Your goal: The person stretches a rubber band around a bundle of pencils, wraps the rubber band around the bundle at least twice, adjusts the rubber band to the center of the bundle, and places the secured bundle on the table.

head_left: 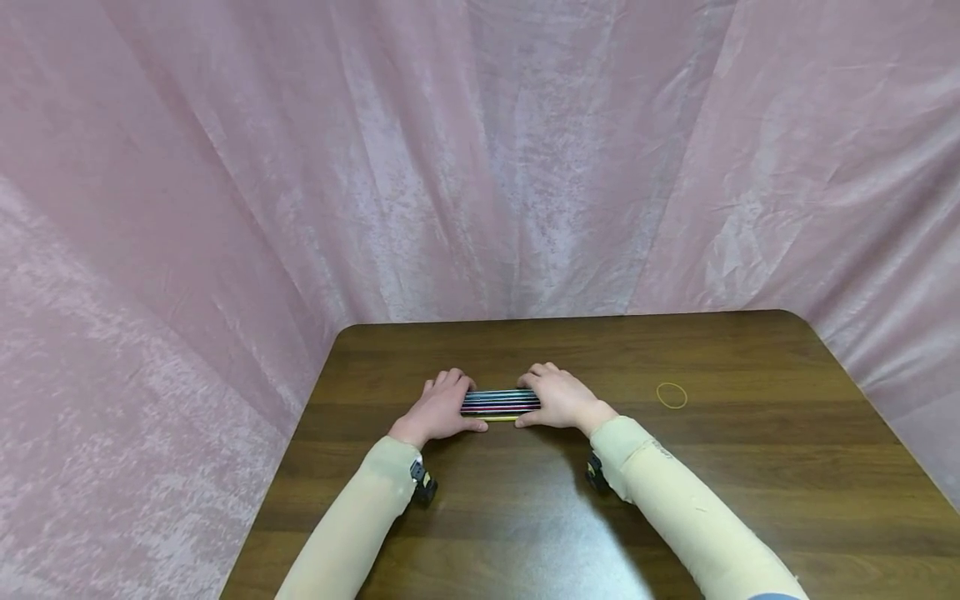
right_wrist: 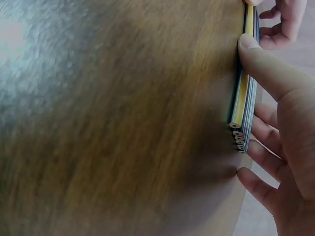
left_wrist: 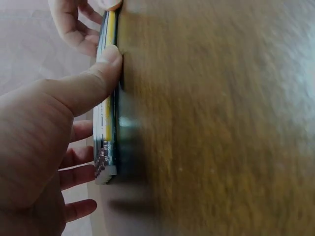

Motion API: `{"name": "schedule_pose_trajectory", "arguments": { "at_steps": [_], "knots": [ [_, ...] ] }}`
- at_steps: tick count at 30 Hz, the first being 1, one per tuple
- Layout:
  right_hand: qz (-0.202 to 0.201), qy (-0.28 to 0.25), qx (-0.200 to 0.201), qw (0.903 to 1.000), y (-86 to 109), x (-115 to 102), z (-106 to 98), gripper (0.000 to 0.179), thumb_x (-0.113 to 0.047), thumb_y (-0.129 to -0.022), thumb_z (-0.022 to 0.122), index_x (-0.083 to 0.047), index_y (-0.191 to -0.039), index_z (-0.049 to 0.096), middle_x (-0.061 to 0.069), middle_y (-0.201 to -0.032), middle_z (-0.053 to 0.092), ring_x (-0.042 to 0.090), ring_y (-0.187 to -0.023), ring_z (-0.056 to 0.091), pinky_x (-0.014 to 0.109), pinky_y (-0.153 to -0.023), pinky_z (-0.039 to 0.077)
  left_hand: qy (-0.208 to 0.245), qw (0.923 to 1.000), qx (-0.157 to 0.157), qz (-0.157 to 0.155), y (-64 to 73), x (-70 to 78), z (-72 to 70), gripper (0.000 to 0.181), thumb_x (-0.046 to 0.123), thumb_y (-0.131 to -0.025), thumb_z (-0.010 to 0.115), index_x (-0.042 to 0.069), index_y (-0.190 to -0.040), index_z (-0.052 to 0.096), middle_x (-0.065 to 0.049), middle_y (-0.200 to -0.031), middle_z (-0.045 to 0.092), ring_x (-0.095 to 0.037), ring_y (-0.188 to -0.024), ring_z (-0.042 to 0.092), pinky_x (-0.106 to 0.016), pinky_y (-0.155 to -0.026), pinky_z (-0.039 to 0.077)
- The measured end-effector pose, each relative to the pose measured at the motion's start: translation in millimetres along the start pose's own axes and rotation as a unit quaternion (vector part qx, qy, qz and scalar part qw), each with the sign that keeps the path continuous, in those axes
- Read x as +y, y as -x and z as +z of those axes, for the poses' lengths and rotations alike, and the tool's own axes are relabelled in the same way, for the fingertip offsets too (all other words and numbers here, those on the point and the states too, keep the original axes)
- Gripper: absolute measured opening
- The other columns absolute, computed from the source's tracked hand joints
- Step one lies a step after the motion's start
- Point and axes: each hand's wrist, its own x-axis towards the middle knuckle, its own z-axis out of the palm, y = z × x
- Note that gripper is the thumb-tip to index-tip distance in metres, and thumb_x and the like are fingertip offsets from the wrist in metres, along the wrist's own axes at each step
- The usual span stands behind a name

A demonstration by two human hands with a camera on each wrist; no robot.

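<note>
Several pencils (head_left: pixel 501 402) lie side by side in a row on the table, dark and coloured ones with a yellow pencil (right_wrist: pixel 239 103) along the near edge. My left hand (head_left: pixel 442 407) grips their left end, thumb on the yellow side and fingers round the far side. At the right end, my right hand (head_left: pixel 561 400) holds the row the same way. In the right wrist view, round pencil ends with a core show below the thumb. The left wrist view shows the other ends (left_wrist: pixel 104 172) lying unevenly. The fingers cover parts of the row.
A thin yellow rubber band (head_left: pixel 672 407) lies on the brown wooden table (head_left: pixel 750 483), right of my right hand. Pink curtains (head_left: pixel 480 167) hang behind the table's far edge and along its sides. Each wrist wears a small dark camera.
</note>
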Motion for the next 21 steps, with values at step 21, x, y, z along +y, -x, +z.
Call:
{"name": "schedule_pose_trajectory", "arguments": {
  "at_steps": [21],
  "knots": [
    [-0.006,0.009,-0.037,0.9993,2.3,-14.5,-6.7,0.035,-0.043,-0.090,0.086,-0.014,-0.104,0.071,-0.004,-0.095,0.064,0.021,-0.094,0.057,0.041,-0.086,0.051,0.014,0.9997,-0.018,0.011,-3.4,7.6,-3.3,0.042,0.049,-0.087,0.089,0.019,-0.106,0.067,0.006,-0.100,0.066,-0.020,-0.100,0.052,-0.042,-0.090,0.039]
  ]
}}
